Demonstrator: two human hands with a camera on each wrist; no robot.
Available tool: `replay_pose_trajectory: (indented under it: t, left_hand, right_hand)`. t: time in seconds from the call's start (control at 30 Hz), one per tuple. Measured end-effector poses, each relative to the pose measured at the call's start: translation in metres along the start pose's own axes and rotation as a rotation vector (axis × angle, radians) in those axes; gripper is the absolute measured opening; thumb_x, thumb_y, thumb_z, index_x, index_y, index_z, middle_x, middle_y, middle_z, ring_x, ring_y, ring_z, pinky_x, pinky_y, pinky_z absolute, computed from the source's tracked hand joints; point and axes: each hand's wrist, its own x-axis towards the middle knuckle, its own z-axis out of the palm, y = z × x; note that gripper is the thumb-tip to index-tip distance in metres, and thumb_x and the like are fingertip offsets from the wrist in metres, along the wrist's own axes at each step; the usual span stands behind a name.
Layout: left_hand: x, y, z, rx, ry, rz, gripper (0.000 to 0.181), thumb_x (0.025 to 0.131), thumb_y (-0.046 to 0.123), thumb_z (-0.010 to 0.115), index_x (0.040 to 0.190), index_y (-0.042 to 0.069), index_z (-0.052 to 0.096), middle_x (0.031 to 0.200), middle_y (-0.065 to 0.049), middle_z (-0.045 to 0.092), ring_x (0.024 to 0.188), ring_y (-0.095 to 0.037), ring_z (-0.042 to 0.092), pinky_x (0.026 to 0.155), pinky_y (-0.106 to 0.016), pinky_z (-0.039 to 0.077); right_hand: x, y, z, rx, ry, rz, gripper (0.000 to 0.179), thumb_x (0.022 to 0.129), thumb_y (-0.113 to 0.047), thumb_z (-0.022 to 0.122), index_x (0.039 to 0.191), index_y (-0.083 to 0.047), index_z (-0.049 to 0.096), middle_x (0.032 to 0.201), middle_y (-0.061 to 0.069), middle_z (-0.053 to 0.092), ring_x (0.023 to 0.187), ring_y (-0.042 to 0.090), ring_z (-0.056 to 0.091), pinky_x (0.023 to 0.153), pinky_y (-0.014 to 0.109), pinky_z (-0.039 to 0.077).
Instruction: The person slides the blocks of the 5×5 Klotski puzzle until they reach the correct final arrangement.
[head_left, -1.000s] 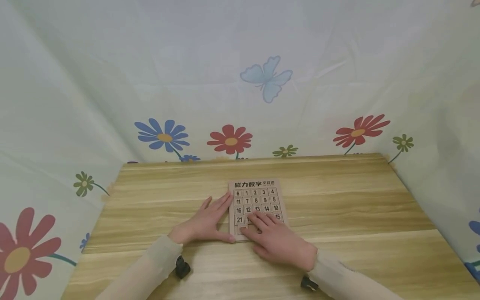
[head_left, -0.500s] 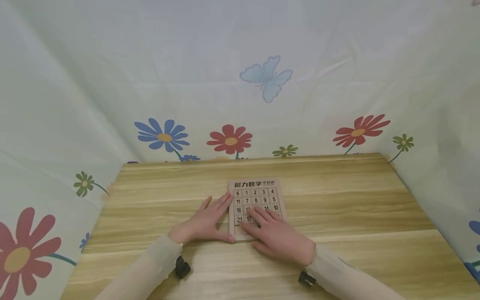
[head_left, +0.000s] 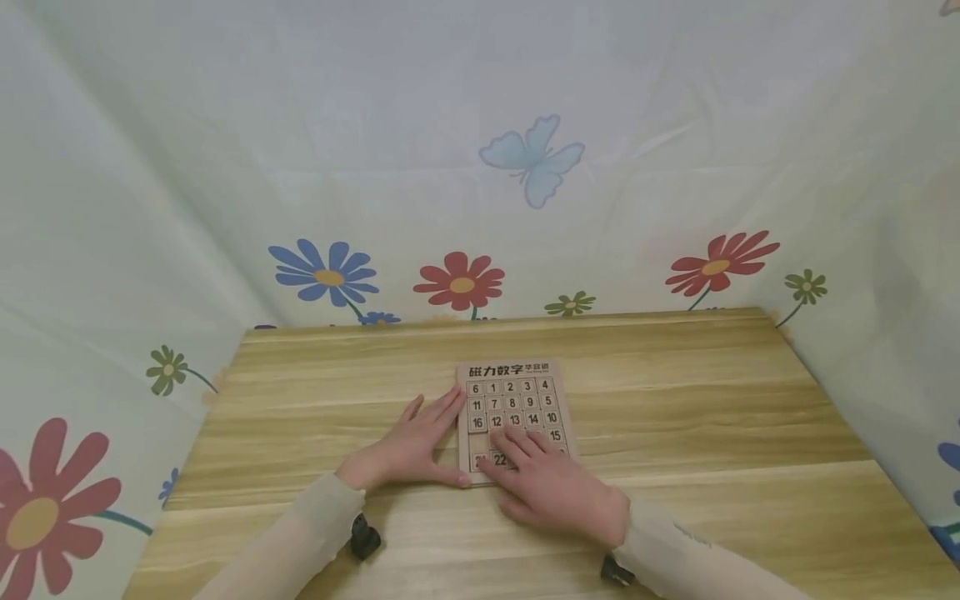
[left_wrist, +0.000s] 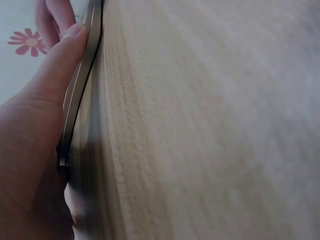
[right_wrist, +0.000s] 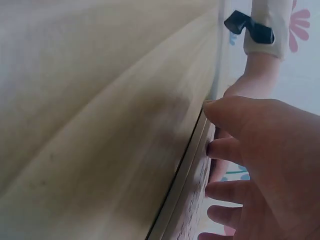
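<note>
A wooden sliding number puzzle (head_left: 501, 369) lies flat on the table. My left hand (head_left: 408, 442) lies along its left side, fingertips at the upper edge and thumb near the lower left corner. In the left wrist view the thumb (left_wrist: 57, 65) presses the board's rim. Over the lower right of the puzzle spreads my right hand (head_left: 558, 483), its index fingertip on the tile 21 (head_left: 476, 462) in the bottom left corner. Tile 22 (head_left: 500, 460) sits beside it. A bare slot shows above tile 21, under tile 16 (head_left: 477, 422). The right fingers hide several tiles.
The wood-grain table (head_left: 675, 400) extends around the puzzle on all sides. Behind it hangs a pale cloth (head_left: 375, 167) printed with flowers and a butterfly, and more cloth stands at both sides. Each wrist carries a small black device, one seen near the left cuff (head_left: 365, 536).
Tile 21 has slid down from the fourth row into the bottom left corner, leaving a slot above it. My right index finger has moved down with it. The left hand has stayed put.
</note>
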Motion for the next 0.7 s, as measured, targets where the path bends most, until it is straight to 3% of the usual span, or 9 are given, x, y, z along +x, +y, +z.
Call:
replay_pose_trajectory:
  t: [0.13, 0.43, 0.7]
  left_hand:
    - [0.0, -0.001, 0.0, -0.003, 0.005, 0.01, 0.132, 0.078, 0.086, 0.064, 0.168, 0.008, 0.007, 0.175, -0.008, 0.001, 0.161, -0.029, 0.012, 0.128, -0.061, 0.001]
    - [-0.001, 0.0, 0.003, -0.013, -0.004, 0.003, 0.131, 0.079, 0.084, 0.066, 0.168, 0.008, 0.007, 0.175, -0.007, 0.0, 0.161, -0.028, 0.012, 0.128, -0.06, 0.0]
    - [-0.001, 0.0, 0.002, -0.024, 0.008, 0.005, 0.13, 0.079, 0.083, 0.067, 0.168, 0.008, 0.009, 0.175, -0.008, 0.001, 0.16, -0.029, 0.013, 0.128, -0.061, 0.001]
  right_hand:
    - [0.002, 0.002, -0.003, 0.036, -0.003, 0.008, 0.056, 0.107, -0.048, 0.052, 0.157, -0.023, 0.051, 0.168, 0.013, 0.035, 0.155, 0.035, 0.031, 0.125, 0.057, 0.029]
    - [0.034, 0.023, -0.004, 0.096, 0.002, 0.079, 0.059, 0.107, -0.051, 0.05, 0.155, -0.017, 0.052, 0.166, 0.019, 0.035, 0.154, 0.042, 0.03, 0.122, 0.063, 0.03]
    - [0.028, 0.016, -0.001, 0.062, -0.051, 0.087, 0.064, 0.107, -0.059, 0.044, 0.159, -0.022, 0.047, 0.169, 0.015, 0.032, 0.156, 0.038, 0.027, 0.124, 0.06, 0.029]
